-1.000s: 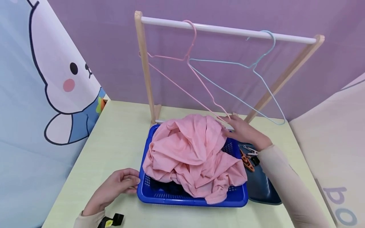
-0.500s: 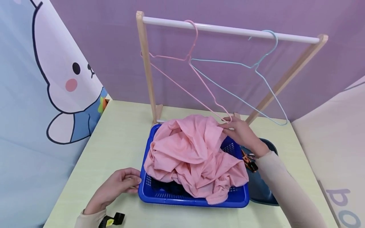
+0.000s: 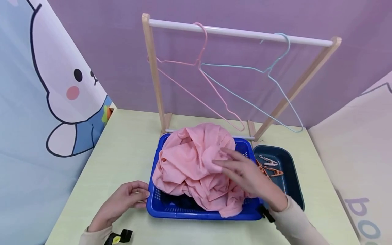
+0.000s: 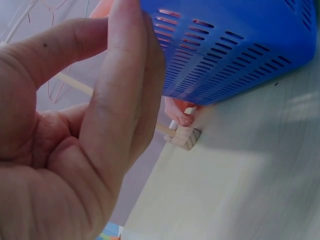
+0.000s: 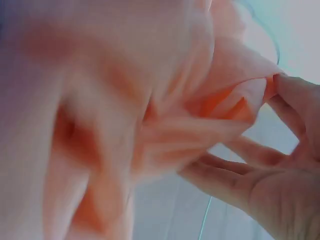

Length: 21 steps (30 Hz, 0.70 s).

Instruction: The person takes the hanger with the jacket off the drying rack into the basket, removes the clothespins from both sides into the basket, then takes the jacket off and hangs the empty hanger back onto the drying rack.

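A crumpled pink cloth garment (image 3: 190, 160) with a zip edge is heaped in a blue perforated basket (image 3: 171, 215). My right hand (image 3: 249, 175) is over the garment's right side, its fingers fairly straight and touching a fold. In the right wrist view, the thumb (image 5: 295, 92) meets an edge of the pink cloth (image 5: 170, 145), with the other fingers below it. At the basket's left wall is my left hand (image 3: 130, 197), its fingertips right by the rim. The left wrist view shows those fingers (image 4: 117, 95) loosely bent beside the slotted blue wall. Dark material lies beneath the garment.
Behind the basket stands a wooden rack with a white rail (image 3: 239, 32). A pink hanger (image 3: 199, 63) and a light blue hanger (image 3: 269, 70) hang from it. To the right, a dark tray (image 3: 295, 180) holds several clips (image 3: 271, 161).
My right hand has moved from the garment's back right corner forward and left onto its right side, shifting cloth with it. The left hand stays at the basket.
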{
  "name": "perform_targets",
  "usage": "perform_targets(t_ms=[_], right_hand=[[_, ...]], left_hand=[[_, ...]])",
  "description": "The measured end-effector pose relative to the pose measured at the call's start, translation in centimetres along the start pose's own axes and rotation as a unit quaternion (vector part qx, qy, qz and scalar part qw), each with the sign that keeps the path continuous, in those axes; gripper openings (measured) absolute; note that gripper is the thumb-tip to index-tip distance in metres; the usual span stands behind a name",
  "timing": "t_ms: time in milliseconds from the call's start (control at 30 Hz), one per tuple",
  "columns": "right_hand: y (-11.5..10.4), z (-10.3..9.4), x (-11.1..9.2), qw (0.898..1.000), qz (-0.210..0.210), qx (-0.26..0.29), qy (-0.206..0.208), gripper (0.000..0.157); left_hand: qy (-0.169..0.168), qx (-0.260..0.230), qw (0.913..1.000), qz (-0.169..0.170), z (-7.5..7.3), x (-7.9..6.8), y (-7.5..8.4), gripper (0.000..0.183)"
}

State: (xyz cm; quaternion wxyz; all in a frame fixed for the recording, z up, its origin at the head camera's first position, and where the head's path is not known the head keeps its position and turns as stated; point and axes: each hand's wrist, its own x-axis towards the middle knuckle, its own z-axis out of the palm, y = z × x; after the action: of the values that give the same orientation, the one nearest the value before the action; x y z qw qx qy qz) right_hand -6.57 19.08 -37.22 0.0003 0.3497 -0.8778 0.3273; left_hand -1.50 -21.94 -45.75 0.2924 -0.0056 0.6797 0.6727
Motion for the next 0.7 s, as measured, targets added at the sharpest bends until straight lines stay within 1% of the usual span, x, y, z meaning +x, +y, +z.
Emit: perform_targets(t_ms=[67, 167, 233, 300, 367, 433, 600, 700], right_hand=[[-1.0, 0.9, 0.1, 0.997, 0.028, 0.012, -0.064, 0.045], [-1.9, 2.4, 0.6, 0.985, 0.063, 0.011, -0.160, 0.057], [-2.1, 3.3, 0.9, 0.977, 0.069, 0.003, -0.204, 0.062], [-2.2, 4.1, 1.2, 0.969, 0.067, -0.010, -0.239, 0.066], [-2.1, 4.7, 1.5, 0.963, 0.066, -0.019, -0.260, 0.068], [-2.0, 5.1, 1.9, 0.960, 0.061, -0.028, -0.272, 0.069], [-1.8, 6.1, 2.9, 0.951, 0.057, -0.060, -0.297, 0.071], [-1.9, 6.6, 3.2, 0.947, 0.063, -0.065, -0.308, 0.071]], left_hand=[[0.000, 0.002, 1.0000, 0.001, 0.0, 0.0, 0.0, 0.036], [-0.001, 0.002, 1.0000, 0.002, 0.1, 0.1, -0.1, 0.035], [-0.002, 0.002, 1.0000, 0.001, 0.1, 0.2, -0.2, 0.035], [-0.003, 0.002, 1.0000, 0.000, 0.1, 0.2, -0.2, 0.035], [-0.003, 0.003, 1.0000, -0.002, 0.2, 0.2, -0.2, 0.036], [-0.002, 0.004, 1.0000, -0.003, 0.2, 0.2, -0.1, 0.036], [-0.001, 0.006, 1.0000, -0.008, 0.1, 0.1, 0.1, 0.036], [-0.003, 0.005, 1.0000, -0.008, 0.0, 0.1, 0.0, 0.036]])
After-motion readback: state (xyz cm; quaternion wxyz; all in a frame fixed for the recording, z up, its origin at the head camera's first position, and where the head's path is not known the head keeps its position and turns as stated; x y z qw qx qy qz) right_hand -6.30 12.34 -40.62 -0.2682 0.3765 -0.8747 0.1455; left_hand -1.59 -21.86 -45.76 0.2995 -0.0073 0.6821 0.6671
